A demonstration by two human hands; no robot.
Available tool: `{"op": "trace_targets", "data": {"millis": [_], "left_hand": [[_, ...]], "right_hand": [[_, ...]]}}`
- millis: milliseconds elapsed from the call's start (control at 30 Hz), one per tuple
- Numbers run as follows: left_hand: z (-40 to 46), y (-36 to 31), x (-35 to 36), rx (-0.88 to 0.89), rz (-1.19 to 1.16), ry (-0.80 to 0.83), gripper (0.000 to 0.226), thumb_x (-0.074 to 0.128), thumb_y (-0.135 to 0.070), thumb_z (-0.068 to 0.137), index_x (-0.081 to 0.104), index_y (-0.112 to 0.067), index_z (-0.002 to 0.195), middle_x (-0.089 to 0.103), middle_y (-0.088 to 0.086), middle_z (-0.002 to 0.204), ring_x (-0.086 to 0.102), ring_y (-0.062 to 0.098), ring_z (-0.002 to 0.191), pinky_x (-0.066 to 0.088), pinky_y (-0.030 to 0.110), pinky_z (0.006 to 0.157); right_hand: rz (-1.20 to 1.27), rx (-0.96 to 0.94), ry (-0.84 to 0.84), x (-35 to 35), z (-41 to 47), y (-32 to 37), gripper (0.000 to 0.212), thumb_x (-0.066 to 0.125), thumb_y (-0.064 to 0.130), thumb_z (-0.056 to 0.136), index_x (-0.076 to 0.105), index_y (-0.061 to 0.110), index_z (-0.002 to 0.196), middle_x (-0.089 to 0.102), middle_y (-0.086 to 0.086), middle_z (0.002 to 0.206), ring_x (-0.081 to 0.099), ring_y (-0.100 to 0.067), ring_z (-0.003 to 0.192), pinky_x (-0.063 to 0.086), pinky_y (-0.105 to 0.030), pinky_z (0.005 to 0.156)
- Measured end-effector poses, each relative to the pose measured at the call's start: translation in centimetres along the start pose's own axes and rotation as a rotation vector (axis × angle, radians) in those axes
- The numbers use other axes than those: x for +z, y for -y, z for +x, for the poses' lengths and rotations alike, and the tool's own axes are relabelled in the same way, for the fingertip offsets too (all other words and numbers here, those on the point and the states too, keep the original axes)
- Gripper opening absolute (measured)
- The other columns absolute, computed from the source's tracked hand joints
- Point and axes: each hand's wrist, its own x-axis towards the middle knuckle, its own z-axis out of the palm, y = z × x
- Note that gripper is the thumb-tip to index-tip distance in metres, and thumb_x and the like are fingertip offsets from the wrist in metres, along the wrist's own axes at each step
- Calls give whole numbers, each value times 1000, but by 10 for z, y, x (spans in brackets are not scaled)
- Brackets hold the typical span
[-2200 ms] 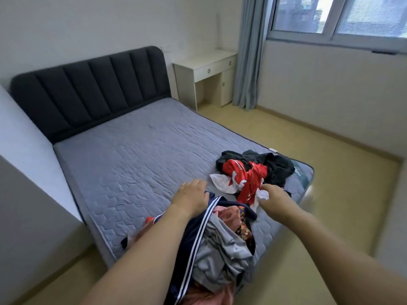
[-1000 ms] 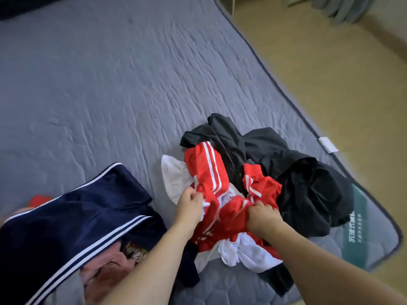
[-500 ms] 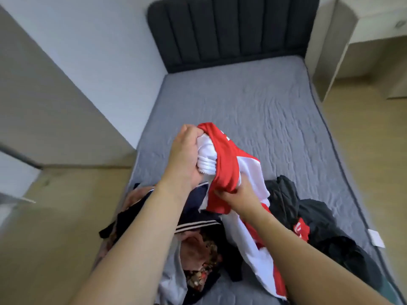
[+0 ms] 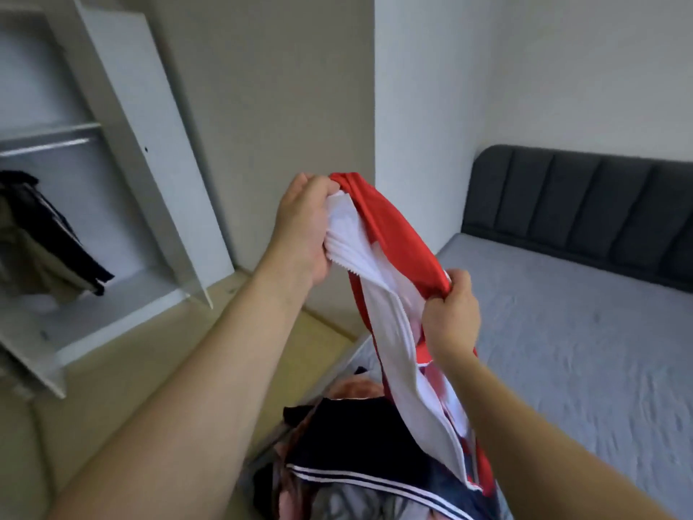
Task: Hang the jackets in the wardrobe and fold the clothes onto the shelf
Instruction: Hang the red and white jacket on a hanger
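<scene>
Fingers first: the left hand (image 4: 305, 227) is curled tight around a bunched white ribbed edge of the red and white jacket (image 4: 393, 257), held up in the air, fingertips buried in the fabric. Just below and to its right, the right hand (image 4: 452, 313) pinches a fold of the red cloth, knuckles toward us, fingertips hidden too. The jacket hangs down from both grips, and its lower end runs out of view at the bottom. Under the hands lies a heap of clothes (image 4: 360, 463) on the near corner of the bed (image 4: 581, 350): a navy piece with white stripes on top, something pinkish and grey beneath, hard to make out. Well off to the left of the hands stands the open wardrobe (image 4: 112, 182), blurred, with dark garments (image 4: 45, 234) hanging inside, cut off by the edge.
</scene>
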Motion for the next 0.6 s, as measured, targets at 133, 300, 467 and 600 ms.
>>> {"op": "trace_targets", "data": {"millis": [133,300,467,600], "left_hand": [[60,-51,-93,56,-15,-122,22,54,-11,78,46,-23,62,47,-2,62,52,15,62,43,27,58],[124,-86,-210,171,-31,-235,22,51,-10,78,45,-20,59,47,-5,56,53,13,57,45,23,55],[189,-94,-304,205,15,-305,25,53,-2,80,45,-18,63,46,-2,56,48,15,57,39,21,51],[254,-84,-387,187,48,-444,20,50,-3,86,46,-15,70,46,-1,60,48,12,53,39,17,47]], "right_hand": [[-100,-290,121,86,-14,71,33,45,41,77,40,26,106,62,3,74,58,-28,67,45,-36,63],[-374,-527,253,210,-7,130,41,58,27,82,40,20,119,61,-3,97,60,-34,76,42,-34,63],[-439,-82,454,345,5,138,29,47,7,80,50,4,109,51,-21,115,51,-42,107,44,-40,89],[-429,7,684,472,12,149,24,51,13,91,60,0,108,64,-22,108,62,-37,100,43,-31,74]]}}
